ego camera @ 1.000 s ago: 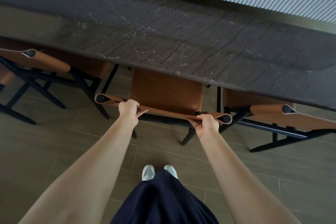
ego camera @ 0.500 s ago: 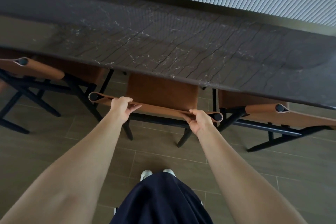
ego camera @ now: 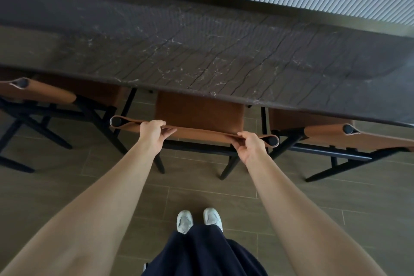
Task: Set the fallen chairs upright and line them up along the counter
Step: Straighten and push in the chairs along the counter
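Both hands, L (ego camera: 152, 132) & R (ego camera: 251, 144), on mid chair (ego camera: 197, 116) backrest.

Pale shoes (ego camera: 184, 220) (a pair) on tiled floor (ego camera: 56, 175)

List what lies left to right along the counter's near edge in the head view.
In order: left chair → left hand → right hand → right chair. Both hands grip the backrest of the middle chair, which spans them.

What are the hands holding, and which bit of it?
Both hold the middle chair by the top edge of its brown backrest: the left hand near its left end, the right hand near its right end.
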